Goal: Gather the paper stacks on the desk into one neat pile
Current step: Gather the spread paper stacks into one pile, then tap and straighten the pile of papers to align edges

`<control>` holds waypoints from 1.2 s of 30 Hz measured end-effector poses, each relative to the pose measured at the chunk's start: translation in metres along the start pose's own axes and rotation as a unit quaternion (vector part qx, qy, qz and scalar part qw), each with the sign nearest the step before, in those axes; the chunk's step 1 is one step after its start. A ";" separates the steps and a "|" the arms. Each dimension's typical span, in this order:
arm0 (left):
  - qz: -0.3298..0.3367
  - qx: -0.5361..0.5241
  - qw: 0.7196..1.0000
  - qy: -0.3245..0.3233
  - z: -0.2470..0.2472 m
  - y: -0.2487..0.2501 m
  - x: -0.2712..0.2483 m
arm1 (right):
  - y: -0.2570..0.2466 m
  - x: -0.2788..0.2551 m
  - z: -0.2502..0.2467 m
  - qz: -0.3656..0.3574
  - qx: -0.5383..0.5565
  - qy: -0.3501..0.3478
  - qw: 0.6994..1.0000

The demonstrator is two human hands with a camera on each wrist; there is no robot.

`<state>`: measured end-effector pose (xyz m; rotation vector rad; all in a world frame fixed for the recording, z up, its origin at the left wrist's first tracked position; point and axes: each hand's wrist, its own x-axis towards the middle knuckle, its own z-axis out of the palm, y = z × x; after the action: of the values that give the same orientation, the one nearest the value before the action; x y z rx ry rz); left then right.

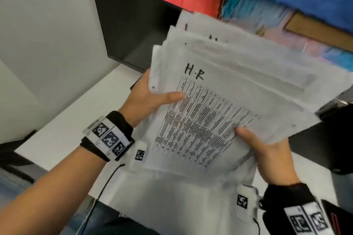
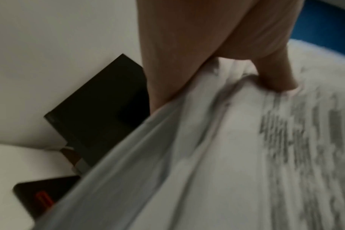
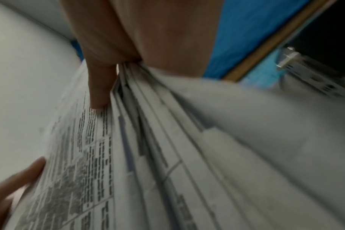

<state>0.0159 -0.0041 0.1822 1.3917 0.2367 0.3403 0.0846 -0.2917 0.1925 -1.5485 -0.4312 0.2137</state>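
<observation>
Above the white counter (image 1: 63,131), you've got the whole paper stack (image 1: 219,101) lifted, tilted up toward the head camera. Your left hand (image 1: 150,99) grips the stack's left edge: thumb (image 1: 172,96) laid flat across the top sheet, the other fingers hidden behind the paper. Your right hand (image 1: 267,150) grips the lower right corner the same way, thumb (image 1: 246,135) on top, the rest out of sight underneath. Both hands are closed around the paper.

Stack isn't squared. Sheets fan out at the upper right, with several staggered edges showing. Top sheet (image 1: 200,126) carries a printed table with "H·R" handwritten (image 1: 193,73) above it. More handwriting on a sheet further back; can't read it.

Left wrist view: blurred, thumb tip (image 2: 282,80) pressing on printed text, sheet edges bunched against the palm. Right wrist view: right thumb (image 3: 100,91) on the top sheet, layered sheet edges (image 3: 148,124) splayed apart below it, left thumb tip (image 3: 26,174) at the lower left of the frame.

Another white sheet (image 1: 181,196) lies below the lifted stack at the near edge of the counter. A dark monitor (image 1: 133,30) stands at the back left. Behind the stack, a red, blue and pastel panel (image 1: 248,2). A black object (image 1: 324,145) sits at right, partly hidden by the paper. A dark item with a red mark (image 2: 41,197) lies on the counter in the left wrist view.
</observation>
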 end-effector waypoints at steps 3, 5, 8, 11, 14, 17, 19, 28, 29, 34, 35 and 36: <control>0.035 -0.008 0.999 -0.020 -0.005 0.018 0.014 | -0.025 0.017 -0.002 -0.069 0.026 -0.014 0.997; 0.048 -0.012 0.998 -0.040 -0.007 0.026 0.026 | -0.032 0.028 -0.003 -0.071 0.053 -0.028 0.996; 0.038 -0.006 0.996 -0.079 -0.003 0.027 0.039 | -0.009 0.042 -0.002 -0.026 0.060 -0.039 0.997; -0.017 0.022 0.997 -0.065 0.007 -0.001 0.046 | 0.043 0.043 0.016 0.057 0.000 -0.003 0.998; -0.060 0.068 0.996 -0.022 0.010 -0.036 0.046 | 0.084 0.034 0.035 0.090 -0.018 0.046 0.995; -0.059 0.099 0.993 0.007 -0.001 -0.047 0.043 | 0.088 0.033 0.031 0.103 0.007 0.070 0.992; -0.048 0.097 0.994 0.016 -0.011 -0.047 0.043 | 0.080 0.036 0.020 0.105 0.034 0.063 0.992; -0.100 0.082 0.991 -0.042 -0.009 -0.067 0.056 | 0.091 0.045 0.018 0.142 -0.004 0.036 0.989; -0.093 0.086 0.992 -0.029 -0.006 -0.067 0.056 | 0.091 0.046 0.020 0.147 -0.010 0.049 0.988; -0.014 0.068 0.998 -0.003 0.008 -0.035 0.050 | 0.070 0.050 0.022 0.068 -0.002 0.089 0.994; 0.012 0.062 0.998 0.007 0.009 -0.026 0.049 | 0.063 0.051 0.023 0.052 0.012 0.094 0.994; 0.039 0.057 0.997 0.022 0.011 -0.019 0.048 | 0.058 0.052 0.023 0.036 0.026 0.093 0.995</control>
<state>0.0659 0.0011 0.1674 1.5109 0.2404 0.4281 0.1309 -0.2488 0.1417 -1.5195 -0.2213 0.1337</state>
